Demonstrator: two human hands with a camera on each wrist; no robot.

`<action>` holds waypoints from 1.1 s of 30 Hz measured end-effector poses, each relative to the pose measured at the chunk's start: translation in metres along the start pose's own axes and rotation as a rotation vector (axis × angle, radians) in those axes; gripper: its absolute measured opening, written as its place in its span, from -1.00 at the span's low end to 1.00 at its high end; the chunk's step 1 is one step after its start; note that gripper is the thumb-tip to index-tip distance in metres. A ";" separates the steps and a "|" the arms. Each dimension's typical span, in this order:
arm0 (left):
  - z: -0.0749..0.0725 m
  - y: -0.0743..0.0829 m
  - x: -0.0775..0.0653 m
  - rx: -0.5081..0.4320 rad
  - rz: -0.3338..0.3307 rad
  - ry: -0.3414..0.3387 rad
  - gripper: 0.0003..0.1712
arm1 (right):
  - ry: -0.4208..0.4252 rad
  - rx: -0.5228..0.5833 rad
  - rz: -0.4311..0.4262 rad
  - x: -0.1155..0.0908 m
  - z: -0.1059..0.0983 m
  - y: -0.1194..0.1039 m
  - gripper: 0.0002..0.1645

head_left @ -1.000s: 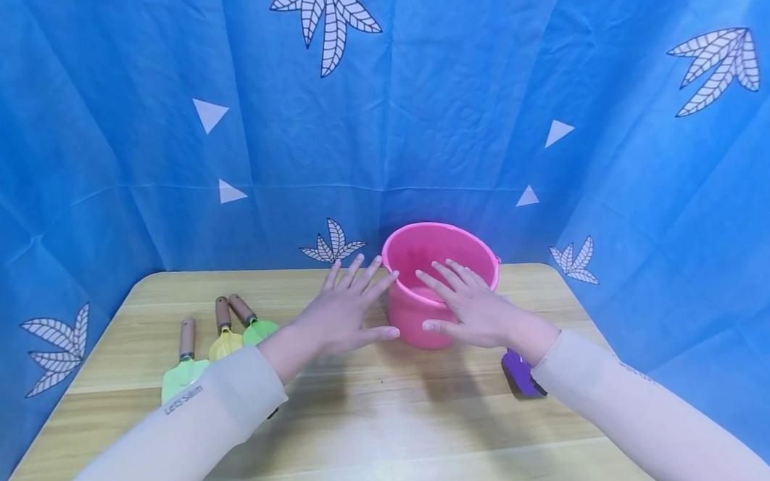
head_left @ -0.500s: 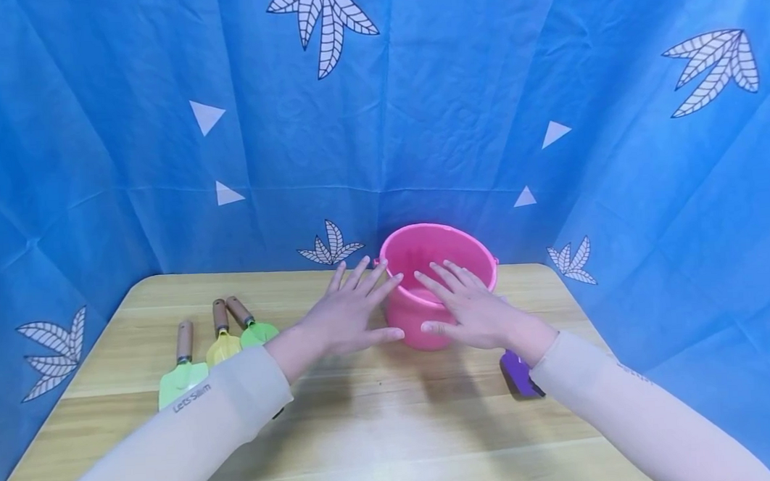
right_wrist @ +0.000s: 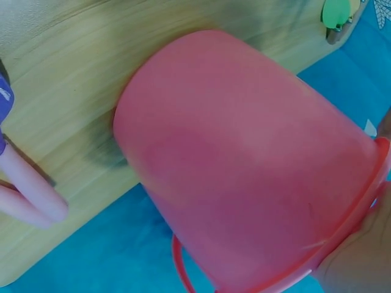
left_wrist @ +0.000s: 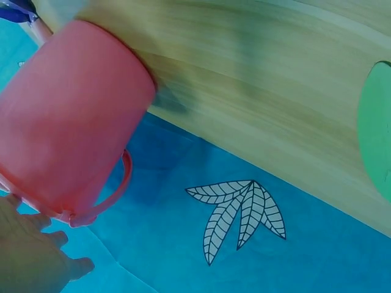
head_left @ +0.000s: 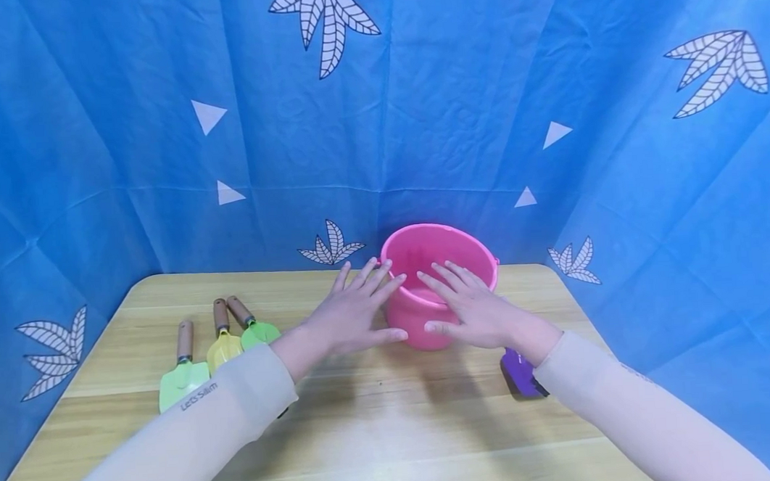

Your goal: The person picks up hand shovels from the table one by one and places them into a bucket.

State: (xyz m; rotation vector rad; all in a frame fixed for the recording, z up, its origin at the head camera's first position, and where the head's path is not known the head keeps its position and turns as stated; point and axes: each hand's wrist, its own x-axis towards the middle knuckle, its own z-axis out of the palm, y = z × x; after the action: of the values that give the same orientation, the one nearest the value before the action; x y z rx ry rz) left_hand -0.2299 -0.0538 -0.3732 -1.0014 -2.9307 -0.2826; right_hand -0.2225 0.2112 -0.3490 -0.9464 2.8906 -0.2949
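Observation:
A pink bucket [head_left: 422, 326] stands upright at the back of the table, its mouth tilted into view in the head view. My left hand [head_left: 352, 315] hovers at its left front, fingers straight and spread, the fingertips overlapping the rim in the head view. Over the bucket's front right, my right hand [head_left: 476, 310] is held palm down with fingers spread. Neither hand grips anything. In the left wrist view, the bucket's handle [left_wrist: 116, 195] hangs down its side near the left fingers [left_wrist: 58, 238]. The right wrist view is mostly filled by the bucket wall [right_wrist: 244, 146].
Left of the bucket lie a light green trowel [head_left: 185, 382], a yellow trowel [head_left: 223, 347] and a green trowel [head_left: 259, 333], all wooden-handled and partly behind my left forearm. A purple tool [head_left: 521, 375] with pink handles [right_wrist: 30, 183] lies at right. Blue curtain [head_left: 379, 124] surrounds the wooden table [head_left: 382, 429].
My left hand has drifted slightly right, closer to the right hand and bucket. The right hand and the objects stay practically in place.

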 end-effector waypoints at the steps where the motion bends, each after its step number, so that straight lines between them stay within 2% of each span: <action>1: 0.000 0.000 0.000 0.002 -0.001 0.000 0.13 | 0.004 0.001 -0.001 -0.001 0.000 0.001 0.06; 22: 0.006 -0.001 0.005 0.002 0.031 0.064 0.13 | 0.045 0.004 0.004 -0.012 0.002 0.017 0.00; 33: 0.007 0.003 0.009 -0.039 0.068 0.074 0.03 | 0.059 0.012 0.033 -0.016 0.002 0.023 -0.02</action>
State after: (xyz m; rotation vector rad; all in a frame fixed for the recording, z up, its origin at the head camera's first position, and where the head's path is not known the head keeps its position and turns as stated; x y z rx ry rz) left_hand -0.2351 -0.0445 -0.3792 -1.0684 -2.8295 -0.3671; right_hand -0.2227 0.2385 -0.3552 -0.9022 2.9506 -0.3433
